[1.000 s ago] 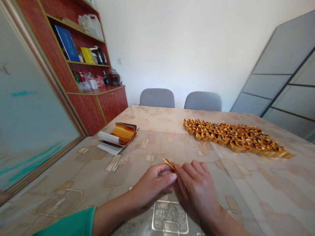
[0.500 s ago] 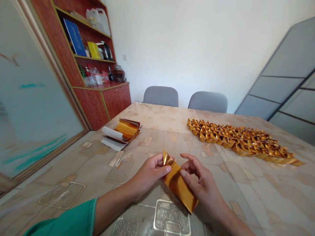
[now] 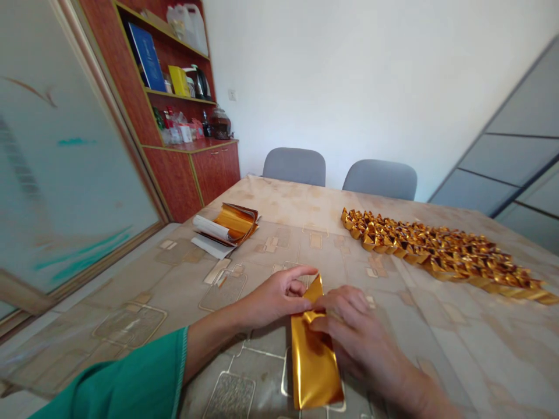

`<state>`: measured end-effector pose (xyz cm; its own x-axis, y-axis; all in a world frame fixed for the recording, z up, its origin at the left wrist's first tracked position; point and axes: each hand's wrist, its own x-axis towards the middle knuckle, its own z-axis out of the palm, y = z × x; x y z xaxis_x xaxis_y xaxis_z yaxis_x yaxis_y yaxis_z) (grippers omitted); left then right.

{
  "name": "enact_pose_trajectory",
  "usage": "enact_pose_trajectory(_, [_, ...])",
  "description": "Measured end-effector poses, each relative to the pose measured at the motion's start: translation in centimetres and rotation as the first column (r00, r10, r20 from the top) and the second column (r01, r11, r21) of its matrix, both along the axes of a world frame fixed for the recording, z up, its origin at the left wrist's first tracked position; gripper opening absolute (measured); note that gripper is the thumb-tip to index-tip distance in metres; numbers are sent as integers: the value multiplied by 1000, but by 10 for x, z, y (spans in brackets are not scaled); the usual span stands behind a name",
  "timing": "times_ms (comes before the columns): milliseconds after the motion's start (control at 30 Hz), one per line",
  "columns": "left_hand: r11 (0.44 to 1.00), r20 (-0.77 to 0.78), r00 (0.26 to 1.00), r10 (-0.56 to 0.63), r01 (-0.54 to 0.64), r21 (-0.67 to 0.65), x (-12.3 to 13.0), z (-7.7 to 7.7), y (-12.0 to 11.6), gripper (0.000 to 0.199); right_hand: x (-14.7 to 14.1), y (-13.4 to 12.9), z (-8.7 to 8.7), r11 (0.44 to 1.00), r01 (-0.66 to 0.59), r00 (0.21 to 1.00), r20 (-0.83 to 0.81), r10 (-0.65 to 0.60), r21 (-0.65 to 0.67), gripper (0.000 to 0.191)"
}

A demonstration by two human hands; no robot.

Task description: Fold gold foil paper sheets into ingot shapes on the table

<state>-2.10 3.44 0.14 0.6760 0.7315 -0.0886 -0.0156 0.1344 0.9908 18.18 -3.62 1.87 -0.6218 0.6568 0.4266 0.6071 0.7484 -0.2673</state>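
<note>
A folded strip of gold foil paper (image 3: 315,369) lies between my hands over the near part of the table, its top end narrowing to a point. My left hand (image 3: 279,298) pinches it near that pointed end, thumb on the front and index finger stretched along the top. On the right side, my right hand (image 3: 356,326) is closed on the foil paper, fingers pressed on its upper part; motion blurs them slightly. A loose stack of gold foil sheets (image 3: 238,226) with white backing, curled over, sits farther off at the left.
Several rows of folded gold foil pieces (image 3: 441,247) spread over the right of the table. The patterned table cover (image 3: 144,320) runs to the wall side, where two grey chairs (image 3: 294,166) stand. A red-brown cabinet (image 3: 213,171) with shelves is at the back left.
The foil strip has turned more upright and come nearer to me. My right hand has moved up over its upper part and closed on it. The view has shifted slightly left.
</note>
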Motion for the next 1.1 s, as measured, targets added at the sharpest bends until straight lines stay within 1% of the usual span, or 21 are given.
enact_pose_trajectory(67, [997, -29, 999, -19, 21, 68, 2, -3, 1, 68, -5, -1, -2, 998, -61, 997, 41, 60, 23, 19])
enact_pose_trajectory(100, [993, -49, 999, -12, 18, 118, 2, -4, 2, 67, -7, -1, -5, 997, -73, 996, 60, 71, 35, 18])
enact_pose_trajectory(133, [981, -78, 997, 17, -1, 193, 3, -3, 2, 63, -8, 0, -8, 996, -67, 995, 82, 63, 50, 17])
enact_pose_trajectory(167, [956, -117, 991, 69, -32, 292, 3, -2, 2, 56, -8, 2, -12, 997, -39, 994, 106, 33, 64, 17])
enact_pose_trajectory(200, [911, -160, 978, 137, -61, 408, 2, 0, 1, 48, -8, 3, -15, 997, 10, 991, 129, -19, 75, 17])
enact_pose_trajectory(267, [777, -227, 934, 276, -78, 624, -1, 8, -2, 26, -7, 6, -21, 988, 144, 974, 167, -152, 63, 21])
enact_pose_trajectory(300, [728, -255, 926, 278, -29, 685, -3, 12, -5, 18, -7, 7, -23, 977, 208, 961, 179, -212, 42, 23])
enact_pose_trajectory(333, [688, -281, 927, 248, 36, 725, -6, 17, -9, 13, -7, 7, -24, 967, 255, 950, 186, -252, 8, 25])
enact_pose_trajectory(400, [617, -354, 920, 169, 181, 766, -10, 23, -19, 14, -7, 7, -23, 953, 295, 943, 186, -277, -72, 29])
enact_pose_trajectory(467, [580, -456, 879, 141, 300, 757, -13, 26, -27, 20, -7, 5, -20, 946, 291, 946, 188, -264, -139, 28])
enact_pose_trajectory(533, [542, -524, 840, 141, 377, 751, -15, 23, -32, 34, -6, 3, -17, 944, 272, 952, 197, -235, -187, 27])
enact_pose_trajectory(567, [525, -542, 826, 153, 397, 753, -16, 20, -34, 37, -6, 2, -15, 943, 260, 955, 202, -218, -207, 25])
enact_pose_trajectory(600, [510, -552, 817, 169, 407, 758, -16, 17, -35, 36, -5, 2, -13, 942, 245, 959, 202, -201, -227, 22])
enact_pose_trajectory(667, [497, -558, 805, 202, 407, 767, -18, 10, -37, 26, -3, 0, -10, 940, 212, 968, 187, -165, -268, 16])
enact_pose_trajectory(733, [501, -556, 800, 226, 395, 770, -20, 5, -39, 15, -1, 0, -8, 934, 178, 978, 159, -134, -309, 12])
enact_pose_trajectory(833, [512, -543, 801, 254, 365, 778, -24, -1, -44, 9, 2, 0, -6, 922, 134, 989, 107, -102, -364, 8])
enact_pose_trajectory(900, [526, -537, 801, 265, 346, 777, -27, -2, -46, 9, 3, 1, -6, 915, 105, 994, 69, -85, -389, 3])
enact_pose_trajectory(1000, [565, -520, 803, 291, 294, 771, -28, -4, -49, 12, 1, 4, -9, 908, 92, 996, 22, -91, -409, 10])
enact_pose_trajectory(1100, [593, -493, 802, 336, 227, 773, -26, -5, -50, 10, -3, 7, -14, 904, 144, 988, 4, -156, -402, 16])
